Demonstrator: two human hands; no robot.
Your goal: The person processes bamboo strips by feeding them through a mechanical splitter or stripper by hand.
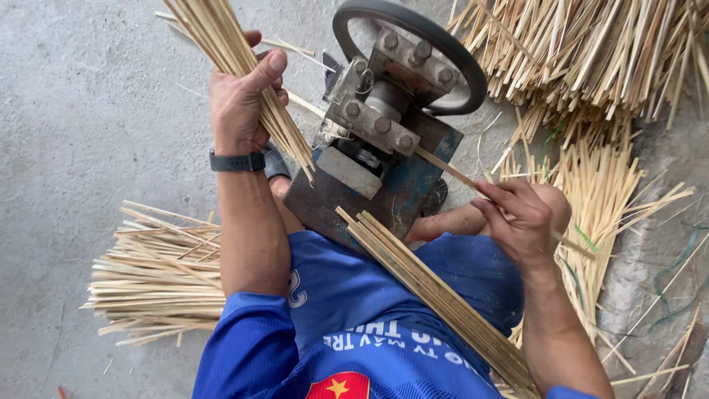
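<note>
My left hand (240,103) is closed round a thick bundle of thin bamboo sticks (221,37), held above and left of a small blue metal machine (384,140) with a black wheel (458,59). My right hand (521,218) pinches a single bamboo strip (450,171) that runs into the machine's bolted grey head from the right. A second bundle of sticks (436,292) lies slantwise across my lap, against my blue shirt and under my right forearm.
A loose pile of cut sticks (159,277) lies on the concrete floor at the left. Larger heaps of bamboo strips (591,52) fill the upper right and the right side (602,192). My foot in a sandal (277,166) rests beside the machine's base.
</note>
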